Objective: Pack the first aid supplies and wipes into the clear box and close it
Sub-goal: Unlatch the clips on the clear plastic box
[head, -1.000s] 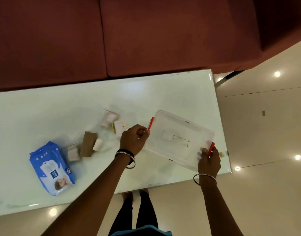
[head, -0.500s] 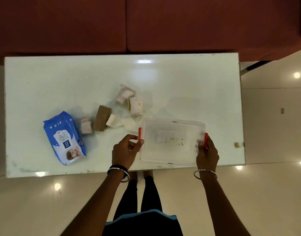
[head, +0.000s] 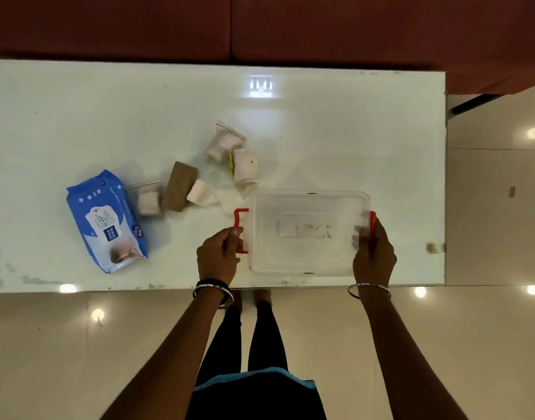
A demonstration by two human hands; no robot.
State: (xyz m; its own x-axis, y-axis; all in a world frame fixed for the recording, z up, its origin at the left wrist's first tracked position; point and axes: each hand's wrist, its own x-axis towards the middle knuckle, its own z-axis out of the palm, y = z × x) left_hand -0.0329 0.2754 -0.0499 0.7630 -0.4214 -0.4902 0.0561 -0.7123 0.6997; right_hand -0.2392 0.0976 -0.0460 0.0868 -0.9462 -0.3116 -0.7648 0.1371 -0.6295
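Note:
A clear box [head: 308,207] with its lid on sits near the table's front edge. My left hand [head: 219,257] grips the red latch [head: 240,213] on the box's left side, which is swung outward. My right hand [head: 373,253] holds the red latch [head: 372,221] on the right side. A blue wipes pack [head: 105,219] lies at the left. Between it and the box lie a brown roll [head: 179,186], a white bandage roll [head: 197,191], a wrapped roll [head: 245,165] and two small zip bags [head: 225,140] [head: 147,197] holding white rolls.
The white glass table [head: 108,110] runs wide, its front edge close to my wrists. A dark red sofa [head: 260,25] stands behind it. Glossy floor tiles [head: 490,207] lie to the right and below.
The box was turned square to the table's front edge and pulled nearer. The left red latch has swung outward under my left hand. The camera view shifted right.

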